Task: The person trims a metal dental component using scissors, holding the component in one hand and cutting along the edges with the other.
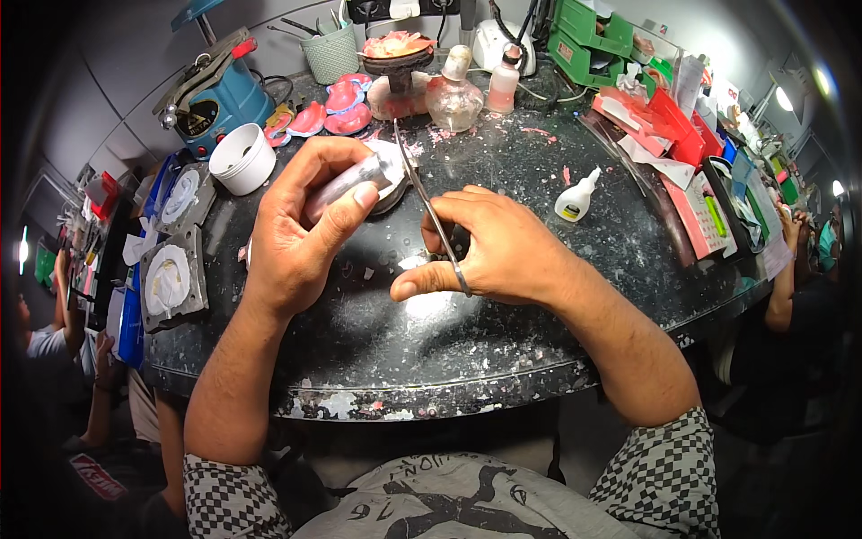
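Checked sleeves (660, 472) lead to a left grip (292, 220) wrapped round a grey cylinder (343, 186) above the desk (539, 341) and a right grip (507, 242) pinching a slim metal tool (414, 174), long axis slanting forward-left beside the cylinder's far end.

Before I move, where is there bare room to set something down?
Widest is the black table between the right hand, white dropper bottle and pink sheet. A flecked strip lies between the forearms, by the front edge. Crowded: back, with pinkish bottle; left, with white tub and plaster moulds; right, with red box.
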{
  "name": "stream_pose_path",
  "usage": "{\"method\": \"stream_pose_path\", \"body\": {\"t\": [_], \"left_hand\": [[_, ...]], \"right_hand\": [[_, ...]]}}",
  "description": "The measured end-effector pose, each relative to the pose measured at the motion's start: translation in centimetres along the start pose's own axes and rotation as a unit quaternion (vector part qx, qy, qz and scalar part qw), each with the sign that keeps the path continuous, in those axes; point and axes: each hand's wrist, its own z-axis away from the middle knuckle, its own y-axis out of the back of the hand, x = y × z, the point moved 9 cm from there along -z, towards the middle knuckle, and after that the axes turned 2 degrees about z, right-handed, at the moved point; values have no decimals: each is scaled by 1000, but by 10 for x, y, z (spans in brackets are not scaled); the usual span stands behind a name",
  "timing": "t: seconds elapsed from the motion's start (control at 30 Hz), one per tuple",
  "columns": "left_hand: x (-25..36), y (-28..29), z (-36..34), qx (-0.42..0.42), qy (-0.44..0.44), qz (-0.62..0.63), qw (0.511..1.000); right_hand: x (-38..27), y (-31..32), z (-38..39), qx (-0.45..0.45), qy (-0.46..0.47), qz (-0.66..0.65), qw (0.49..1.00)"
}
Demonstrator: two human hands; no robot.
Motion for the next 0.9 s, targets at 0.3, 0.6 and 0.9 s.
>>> {"method": "stream_pose_path", "body": {"t": [0.3,0.6,0.9], "left_hand": [[-27,-6,2,-5,150,171,974],[-39,-33,6,-104,199,420,879],[-33,-35,7,-134,181,463,857]], "right_hand": [[-2,-3,-3,15,20,-2,1000],[-6,2,-2,40,48,12,998],[-7,1,-2,41,52,14,998]]}}
